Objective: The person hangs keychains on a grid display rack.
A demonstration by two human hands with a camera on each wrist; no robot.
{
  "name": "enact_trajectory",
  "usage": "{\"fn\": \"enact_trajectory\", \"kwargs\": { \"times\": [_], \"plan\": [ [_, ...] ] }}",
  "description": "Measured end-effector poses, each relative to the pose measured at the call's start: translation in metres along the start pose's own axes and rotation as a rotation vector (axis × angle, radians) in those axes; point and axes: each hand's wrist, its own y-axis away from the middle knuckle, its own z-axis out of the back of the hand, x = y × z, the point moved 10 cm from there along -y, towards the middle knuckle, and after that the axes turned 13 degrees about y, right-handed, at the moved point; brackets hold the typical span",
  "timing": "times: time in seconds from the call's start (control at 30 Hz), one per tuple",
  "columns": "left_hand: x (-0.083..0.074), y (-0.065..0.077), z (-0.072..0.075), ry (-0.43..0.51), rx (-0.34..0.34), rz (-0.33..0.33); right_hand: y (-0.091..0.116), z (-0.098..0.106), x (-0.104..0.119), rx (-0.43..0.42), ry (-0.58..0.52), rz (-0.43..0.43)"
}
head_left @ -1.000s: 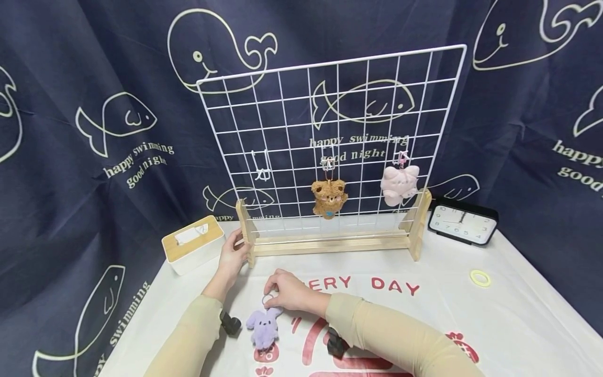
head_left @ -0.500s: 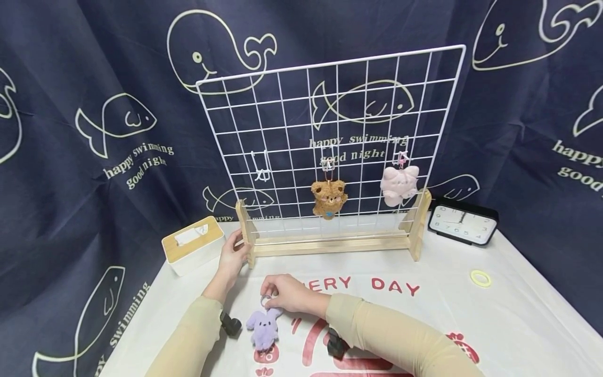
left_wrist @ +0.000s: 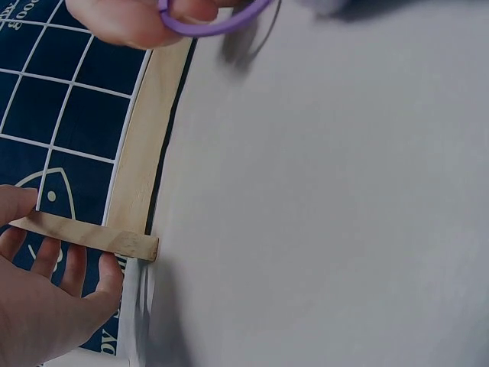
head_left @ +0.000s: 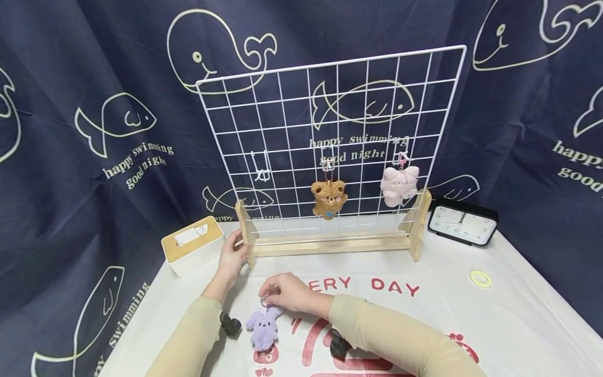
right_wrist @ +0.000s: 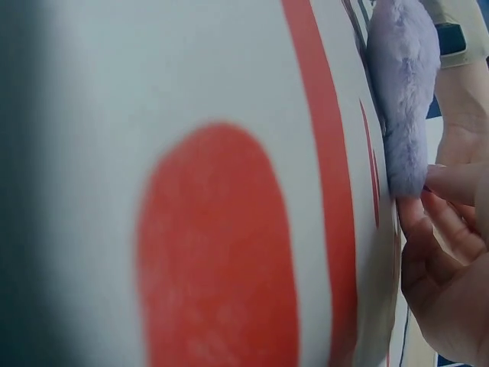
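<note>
At the plush [head_left: 263, 331], right grip [head_left: 289, 291] pinches its purple ring [left_wrist: 218, 29]; left grip [head_left: 233, 257] clasps stand [head_left: 325, 245].

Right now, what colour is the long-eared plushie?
The plushie is pale purple, clearest in the head view.

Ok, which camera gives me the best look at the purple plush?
The head view: it shows the purple plush nearly whole, face included, beside the right hand. The right wrist view has its fur close up, but no face. The left wrist view catches only a blurred bit at the top edge, near the purple ring.
</note>
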Motion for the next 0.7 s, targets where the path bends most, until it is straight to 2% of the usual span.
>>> {"fn": "enact_trajectory", "kwargs": {
  "times": [0.23, 0.53, 0.7],
  "plan": [
    [0.0, 0.001, -0.001, -0.003, -0.005, 0.015, 0.002, 0.007, -0.003, -0.005, -0.018, -0.03],
    [-0.001, 0.001, -0.001, 0.004, -0.001, 0.019, 0.0, 0.013, -0.003, -0.004, -0.163, -0.033],
    [0.0, 0.001, 0.0, 0.009, 0.0, 0.013, 0.001, 0.018, -0.004, -0.014, -0.187, -0.047]
  ]
}}
